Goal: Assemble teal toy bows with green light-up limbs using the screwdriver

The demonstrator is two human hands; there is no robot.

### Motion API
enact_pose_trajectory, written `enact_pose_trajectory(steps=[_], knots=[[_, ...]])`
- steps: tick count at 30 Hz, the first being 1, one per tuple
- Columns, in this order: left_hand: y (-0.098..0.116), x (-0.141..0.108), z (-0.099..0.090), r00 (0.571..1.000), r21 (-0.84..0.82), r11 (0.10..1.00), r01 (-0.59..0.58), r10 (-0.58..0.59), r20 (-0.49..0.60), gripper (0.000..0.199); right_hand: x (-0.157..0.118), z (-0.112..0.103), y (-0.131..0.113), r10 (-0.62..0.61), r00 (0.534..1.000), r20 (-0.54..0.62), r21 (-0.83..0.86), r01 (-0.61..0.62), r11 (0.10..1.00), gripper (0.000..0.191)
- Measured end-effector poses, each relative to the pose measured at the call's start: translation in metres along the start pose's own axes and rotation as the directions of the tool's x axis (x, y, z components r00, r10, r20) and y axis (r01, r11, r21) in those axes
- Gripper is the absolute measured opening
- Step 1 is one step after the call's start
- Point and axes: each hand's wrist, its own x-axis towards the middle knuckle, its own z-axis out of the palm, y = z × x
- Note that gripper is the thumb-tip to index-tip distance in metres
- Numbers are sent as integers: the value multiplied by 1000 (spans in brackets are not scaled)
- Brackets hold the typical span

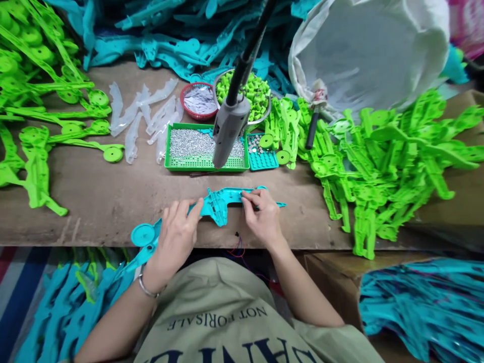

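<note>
A long blue plastic part (216,205) lies along the front edge of the workbench, its round disc end at the left. My left hand (177,229) is closed over its left-middle section, thumb and fingers on the part. At the right end, my right hand (261,214) pinches at the part with thumb and index finger; anything small between those fingertips is hidden. Above the part hangs a grey electric screwdriver (231,128), in front of a green tray (207,165) of small metal screws.
Green plastic parts (378,161) are heaped at the right, more (38,136) at the left. Behind the tray are a red basket (199,115), a bowl of green pieces (259,96) and clear pieces (132,113). A white sack (308,60) stands at the back right.
</note>
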Motion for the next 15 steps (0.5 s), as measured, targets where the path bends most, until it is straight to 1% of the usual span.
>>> enact_pose_trajectory(steps=[3,5,8,10,11,14,15], knots=[[-11,4,8,1000,-55,998,-29,29,1,39,-14,11,3,-70,996,-46,-52,68,996,28],[-19,8,15,999,-102,994,-50,51,5,39,-18,18,5,-88,994,-61,-80,83,993,31],[-32,15,26,995,-184,979,-88,95,33,38,-15,19,8,-78,997,-18,-56,77,995,32],[-40,20,32,990,-210,972,-109,125,60,39,-13,9,9,-88,996,23,19,87,996,30],[-43,22,34,989,-207,972,-115,132,71,39,-13,2,9,-99,995,18,56,98,994,29],[-47,25,35,989,-166,981,-103,119,85,38,-23,-22,10,-103,993,-59,108,109,988,24],[-46,25,33,991,-157,982,-101,114,74,38,-29,-30,10,-90,995,-53,108,95,990,23]])
